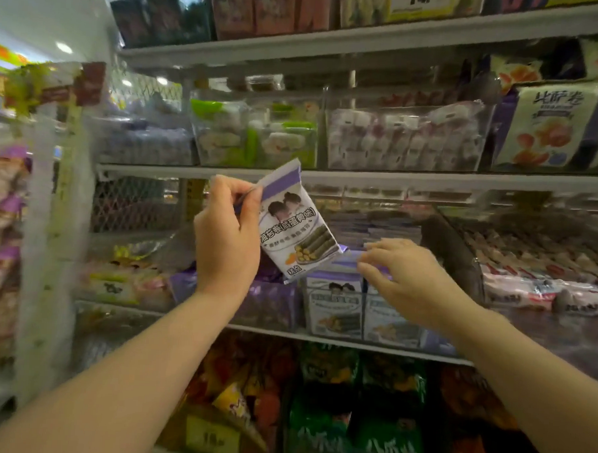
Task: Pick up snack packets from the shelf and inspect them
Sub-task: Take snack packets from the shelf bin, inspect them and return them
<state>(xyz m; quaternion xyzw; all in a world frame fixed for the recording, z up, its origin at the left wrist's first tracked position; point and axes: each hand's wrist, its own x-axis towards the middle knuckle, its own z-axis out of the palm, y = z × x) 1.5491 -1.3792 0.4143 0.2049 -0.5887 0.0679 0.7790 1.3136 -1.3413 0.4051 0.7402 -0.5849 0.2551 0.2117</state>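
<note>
My left hand pinches the top edge of a white and purple snack packet and holds it tilted in front of the middle shelf. The packet shows seaweed rolls and printed characters. My right hand reaches to the row of matching packets standing on the shelf below, and its fingertips rest on the purple top edge of one of them. Whether those fingers pinch that packet I cannot tell.
Clear bins of small wrapped sweets fill the shelf above. Pink wrapped bars lie in a bin at the right. Green and orange bags stand on the lowest shelf. A hanging strip of snacks is at the left.
</note>
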